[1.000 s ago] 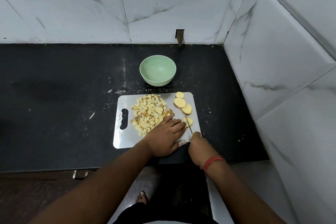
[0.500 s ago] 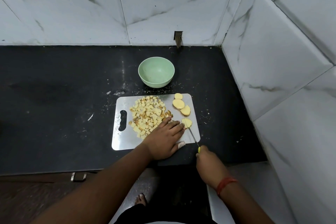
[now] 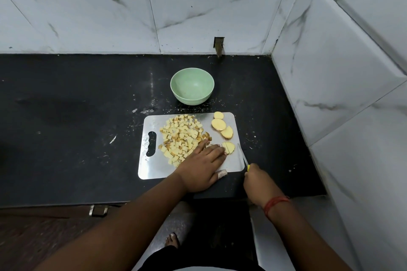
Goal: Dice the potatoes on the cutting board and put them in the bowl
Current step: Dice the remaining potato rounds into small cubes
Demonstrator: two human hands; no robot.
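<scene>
Steel cutting board [image 3: 152, 166] on a black surface [image 3: 66, 116], handle slot at its left end. Heap of diced potato [image 3: 179, 135] across the board's middle, some cubes browned. Three uncut potato rounds [image 3: 221, 126] in a row toward the far right corner. One more round [image 3: 229, 148], partly cut into strips, near the right edge, touching the left hand's fingertips [image 3: 222, 152]. Left hand [image 3: 203, 166] flat on the board, fingers straight and together, pressing beside that round; thumb tip wrapped in something pale. Right hand [image 3: 256, 183] off the board's near right corner, fingers curled round the yellow handle of a small knife [image 3: 244, 158], blade over the board's right edge just beside the cut round. Red thread [image 3: 275, 203] round the right wrist. Pale green bowl [image 3: 192, 86] just beyond the board's far edge, nothing in it. White marbled tiles [image 3: 198, 6] behind and to the right.
</scene>
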